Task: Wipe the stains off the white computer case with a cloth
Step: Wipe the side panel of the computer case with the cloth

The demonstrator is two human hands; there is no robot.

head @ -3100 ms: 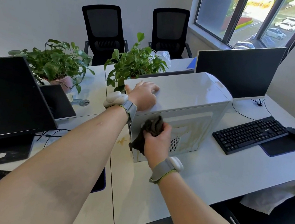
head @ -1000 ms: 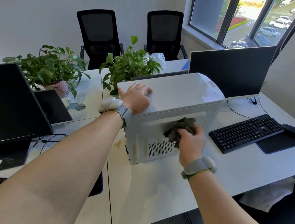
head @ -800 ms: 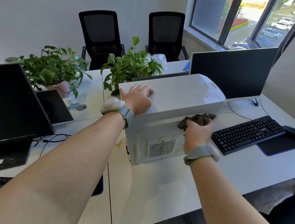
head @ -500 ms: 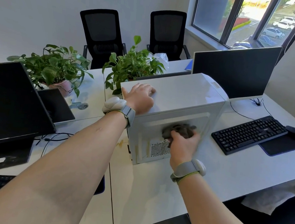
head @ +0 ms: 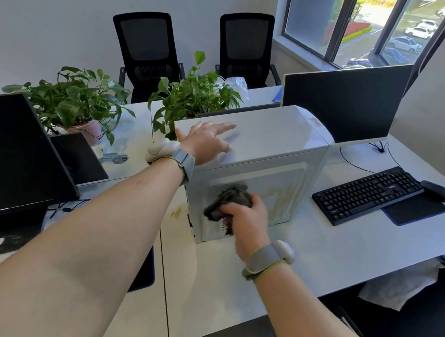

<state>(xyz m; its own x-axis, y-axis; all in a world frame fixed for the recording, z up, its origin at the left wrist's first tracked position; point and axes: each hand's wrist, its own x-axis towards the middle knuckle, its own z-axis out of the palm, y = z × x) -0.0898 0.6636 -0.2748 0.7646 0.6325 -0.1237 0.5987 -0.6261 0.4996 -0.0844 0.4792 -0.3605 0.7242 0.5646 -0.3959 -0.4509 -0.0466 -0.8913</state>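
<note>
The white computer case [head: 272, 143] stands on the desk in the middle of the head view, its near side panel streaked with yellowish-brown stains [head: 285, 198]. My right hand [head: 246, 219] grips a crumpled dark cloth [head: 228, 200] and presses it against the left lower part of that side panel, over the vent. My left hand [head: 208, 141] lies on the top of the case near its left end, fingers stretched out and slightly blurred. A brownish stain [head: 176, 211] marks the desk just left of the case.
A black keyboard [head: 366, 194], mouse [head: 437, 190] and mouse pad sit right of the case, a black monitor [head: 344, 99] behind it. Another monitor [head: 7, 156] stands at the left. Two potted plants [head: 193, 97] and two black chairs [head: 146, 47] are behind.
My right hand has dragged the cloth leftward and down along the side panel, uncovering the stains at the right. My left hand's fingers have straightened on the case top.
</note>
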